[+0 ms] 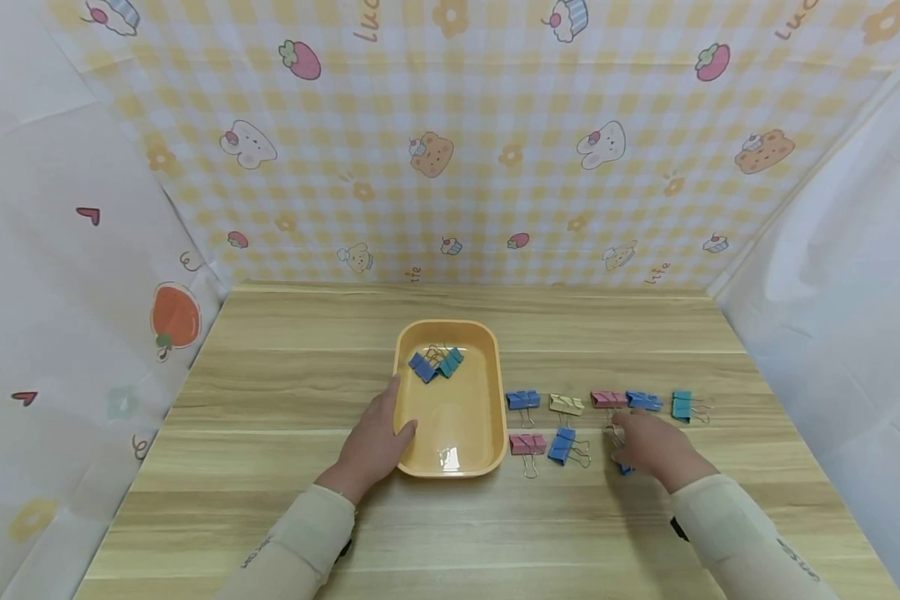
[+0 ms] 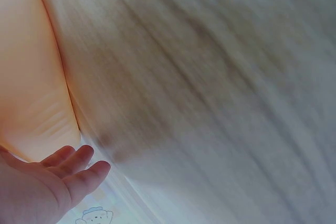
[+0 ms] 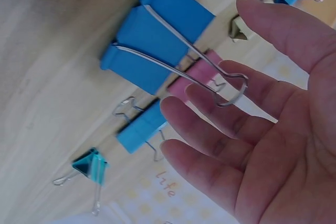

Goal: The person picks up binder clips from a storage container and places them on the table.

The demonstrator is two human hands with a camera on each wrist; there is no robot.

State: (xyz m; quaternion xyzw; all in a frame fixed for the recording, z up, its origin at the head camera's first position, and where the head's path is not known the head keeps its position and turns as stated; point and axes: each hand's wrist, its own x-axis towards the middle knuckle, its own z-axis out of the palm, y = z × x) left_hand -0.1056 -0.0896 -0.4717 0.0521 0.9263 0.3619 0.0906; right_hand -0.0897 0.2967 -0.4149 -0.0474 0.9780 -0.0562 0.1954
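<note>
My left hand [image 1: 375, 433] rests against the left side of a yellow tray [image 1: 447, 472], with the thumb over its rim. In the left wrist view, its fingers [image 2: 84, 180] lie extended beside the tray's outer wall. Inside the tray are a blue binder clip [image 1: 422, 367] and a teal binder clip [image 1: 450, 362]. My right hand [image 1: 656, 446] reaches over another blue binder clip [image 3: 157, 32] on the table. Its fingers are loosely bent, thumb apart from them, and the clip's wire handles overlap the fingers in the right wrist view.
Between tray and right hand lie several binder clips: blue [image 1: 523, 401], yellow [image 1: 566, 405], pink [image 1: 528, 444] and a tilted blue one [image 1: 562, 447]. Beyond the right hand are pink [image 1: 608, 399], blue [image 1: 643, 401] and teal [image 1: 682, 405] clips. A patterned cloth [image 1: 480, 200] hangs behind the table.
</note>
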